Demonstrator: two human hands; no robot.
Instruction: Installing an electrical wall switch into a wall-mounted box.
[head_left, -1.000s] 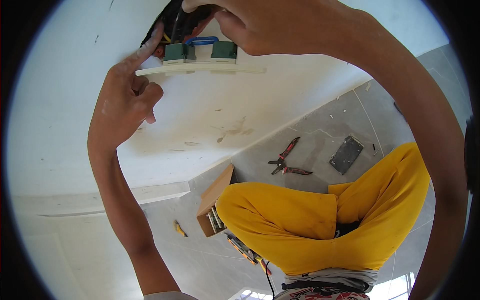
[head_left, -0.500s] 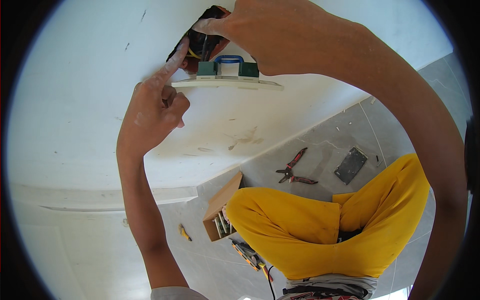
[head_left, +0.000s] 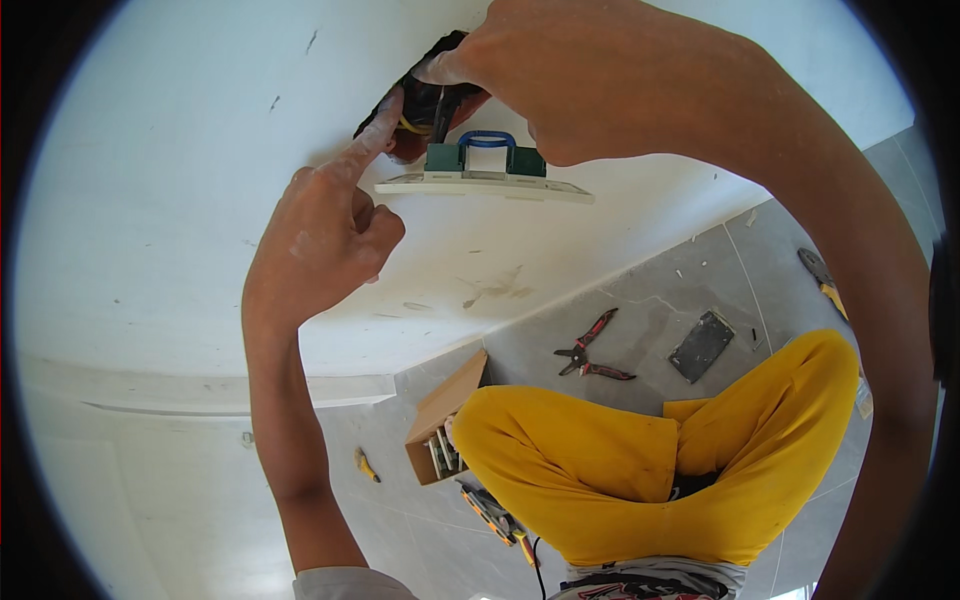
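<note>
Both of my hands are raised to a recessed box (head_left: 418, 140) in the white wall. My left hand (head_left: 318, 240) stretches its index finger onto the box's left edge. Its other fingers curl loosely, with nothing visible in them. From the right, my right hand (head_left: 570, 80) reaches in with one digit at the box's upper edge; its remaining fingers are hidden. Inside the box are dark wires and a yellow wire (head_left: 412, 127). Just below hangs a white switch or socket plate (head_left: 480, 185), seen edge-on, with green blocks (head_left: 527, 161) behind it and a blue wire loop (head_left: 488, 136) joining them.
On the grey tiled floor lie red-handled wire strippers (head_left: 592, 350), a dark flat rectangular piece (head_left: 702, 346) and a tool with a yellow handle (head_left: 832, 296). An open cardboard box (head_left: 440, 405) holds several plates. My yellow-trousered legs (head_left: 600, 450) are folded beside it.
The view has shifted slightly, so the wall box and plate appear lower and farther right. Both hands keep nearly the same pose at the box. The yellow-handled tool at right has come into view.
</note>
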